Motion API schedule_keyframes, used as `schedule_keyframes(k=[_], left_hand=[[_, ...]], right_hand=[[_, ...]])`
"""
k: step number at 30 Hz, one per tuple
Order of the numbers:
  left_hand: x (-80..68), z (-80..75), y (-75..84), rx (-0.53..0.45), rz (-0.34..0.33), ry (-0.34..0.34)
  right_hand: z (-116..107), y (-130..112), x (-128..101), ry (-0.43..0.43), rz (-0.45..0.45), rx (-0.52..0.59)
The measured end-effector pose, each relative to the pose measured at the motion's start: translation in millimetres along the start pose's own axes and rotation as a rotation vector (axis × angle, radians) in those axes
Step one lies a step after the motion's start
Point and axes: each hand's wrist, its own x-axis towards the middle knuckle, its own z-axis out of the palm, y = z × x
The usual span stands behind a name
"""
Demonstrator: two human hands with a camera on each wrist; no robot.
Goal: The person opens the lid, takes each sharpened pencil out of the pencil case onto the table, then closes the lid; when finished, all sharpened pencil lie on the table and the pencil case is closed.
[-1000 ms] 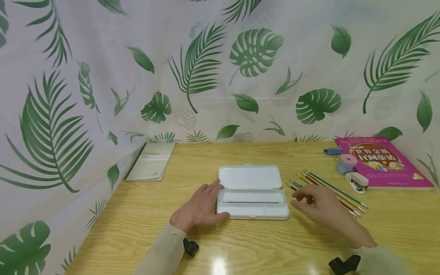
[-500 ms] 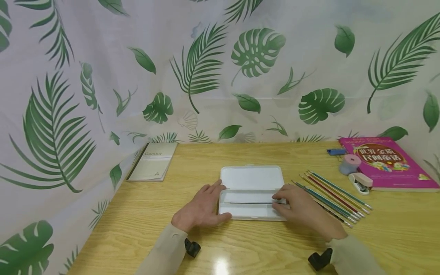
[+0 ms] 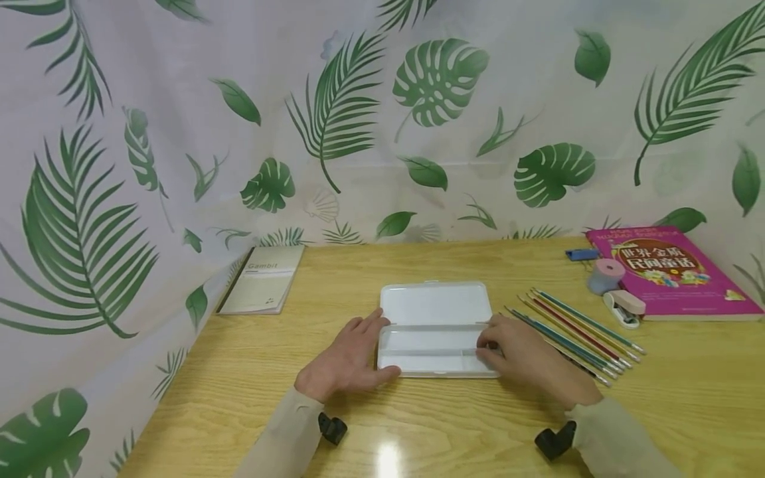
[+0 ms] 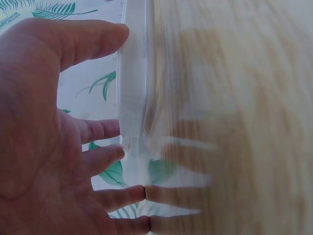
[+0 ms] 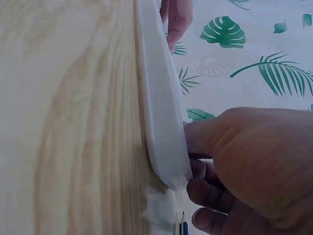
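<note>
Near the front edge of the wooden table (image 3: 454,431), bare wood lies below both wrists. The left hand (image 3: 346,362) lies flat with straight fingers against the left end of the white pencil case (image 3: 436,309), which lies open in the middle of the table. The right hand (image 3: 522,355) curls its fingers on the case's right end. Its fingertips are hidden, so what they pinch is hard to tell. Colored pencils (image 3: 574,335) lie just right. Farther back, a notebook (image 3: 263,279) and a pink book (image 3: 669,269) touch the leafy curtain (image 3: 382,119).
</note>
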Motion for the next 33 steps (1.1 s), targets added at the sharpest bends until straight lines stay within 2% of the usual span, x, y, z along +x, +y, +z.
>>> schedule_keyframes(k=[7, 22, 33], left_hand=[[-0.3, -0.9, -0.1, -0.014, 0.018, 0.008], [-0.8, 1.0, 0.0, 0.014, 0.012, 0.009], [-0.8, 0.4, 0.3, 0.011, 0.001, 0.006]], right_hand=[[0.4, 0.2, 2.0, -0.003, -0.011, -0.028], [-1.7, -1.1, 0.0, -0.047, 0.018, 0.016], [-8.9, 1.1, 1.0, -0.115, 0.062, 0.080]])
